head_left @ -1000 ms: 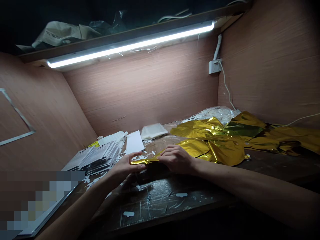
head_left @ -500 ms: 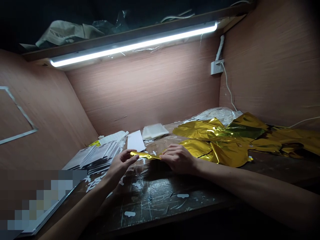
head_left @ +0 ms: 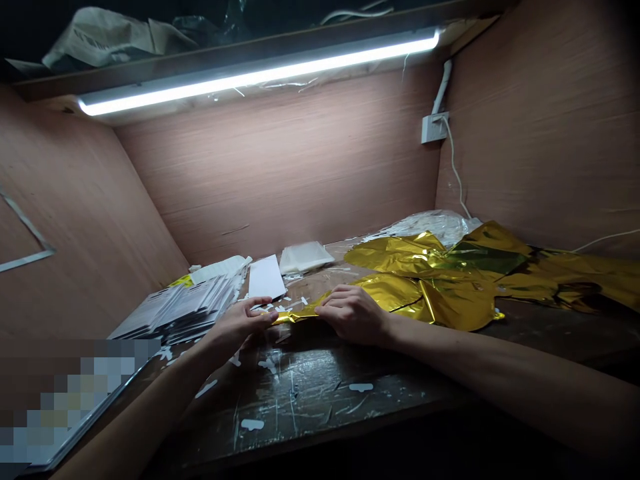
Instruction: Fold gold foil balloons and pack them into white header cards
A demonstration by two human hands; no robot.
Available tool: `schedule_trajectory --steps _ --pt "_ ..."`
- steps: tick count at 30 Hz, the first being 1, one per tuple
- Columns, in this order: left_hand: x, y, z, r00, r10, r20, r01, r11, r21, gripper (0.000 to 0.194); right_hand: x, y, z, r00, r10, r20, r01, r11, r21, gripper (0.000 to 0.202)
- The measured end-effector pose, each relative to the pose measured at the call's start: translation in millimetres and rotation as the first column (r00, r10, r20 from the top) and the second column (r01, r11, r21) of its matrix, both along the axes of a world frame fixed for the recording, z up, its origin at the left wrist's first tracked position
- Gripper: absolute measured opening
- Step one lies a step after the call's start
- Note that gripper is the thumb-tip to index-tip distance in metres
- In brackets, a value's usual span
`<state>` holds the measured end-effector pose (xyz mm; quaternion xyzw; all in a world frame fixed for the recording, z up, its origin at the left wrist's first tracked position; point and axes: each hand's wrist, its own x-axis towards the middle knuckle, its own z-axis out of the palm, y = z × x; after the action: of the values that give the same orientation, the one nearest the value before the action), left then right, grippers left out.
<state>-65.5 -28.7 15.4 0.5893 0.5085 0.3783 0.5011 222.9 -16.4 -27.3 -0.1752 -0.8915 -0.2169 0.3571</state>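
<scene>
A narrow folded strip of gold foil (head_left: 296,316), perhaps a flat foil balloon, stretches between my two hands low over the table. My left hand (head_left: 245,321) pinches its left end between thumb and fingers. On the right, my right hand (head_left: 350,312) is closed on the strip, fingers curled over it and hiding part of it. Just beyond my right hand lie flat, wrinkled gold foil sheets (head_left: 457,300), shaped like uninflated balloons. Small white paper cut-outs (head_left: 361,387) are scattered on the dark table near my hands.
Stacks of printed packets (head_left: 185,307) stand at the left. A white card (head_left: 267,277) and a translucent pile of bags (head_left: 306,257) lie behind my hands. Clear plastic (head_left: 430,227) sits at the back right, below a socket box (head_left: 434,129) with a cable. Wooden panels (head_left: 280,167) enclose the table.
The view has shifted slightly. My left hand has changed its grip at the strip's left end, and more of the foil now shows behind my right hand's fingers.
</scene>
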Motion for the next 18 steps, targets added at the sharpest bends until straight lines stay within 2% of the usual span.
schedule_trajectory --steps 3,7,11,13,16,18 --pt "4.8 -3.1 -1.2 0.989 -0.049 0.136 0.047 0.999 0.018 0.083 -0.6 -1.1 0.0 1.000 0.010 0.001 -0.010 1.000 -0.014 0.021" --pt "14.5 -5.1 -3.3 0.977 0.003 0.213 -0.031 0.991 0.129 0.069 -2.5 -3.0 -0.4 1.000 0.027 0.004 -0.027 0.999 -0.021 0.021" --pt "23.4 -7.3 -8.0 0.961 -0.007 0.277 0.000 1.000 0.027 0.065 -4.0 -3.9 -0.1 0.999 0.049 0.008 -0.048 0.999 -0.025 0.022" --pt "24.4 -8.6 -9.8 0.950 -0.007 0.311 0.002 1.000 0.017 0.065 -3.4 -4.3 1.3 0.998 0.059 0.008 -0.059 0.998 -0.037 0.023" --pt "19.0 -9.7 -9.8 0.958 -0.058 0.281 0.023 0.992 0.125 0.063 -1.2 -5.6 4.7 0.997 0.070 -0.017 -0.071 0.995 -0.068 0.023" --pt "12.1 -10.2 -7.7 0.981 -0.097 0.169 0.053 0.967 0.249 0.053 0.1 -7.0 7.0 0.997 0.071 -0.040 -0.075 0.993 -0.090 0.024"
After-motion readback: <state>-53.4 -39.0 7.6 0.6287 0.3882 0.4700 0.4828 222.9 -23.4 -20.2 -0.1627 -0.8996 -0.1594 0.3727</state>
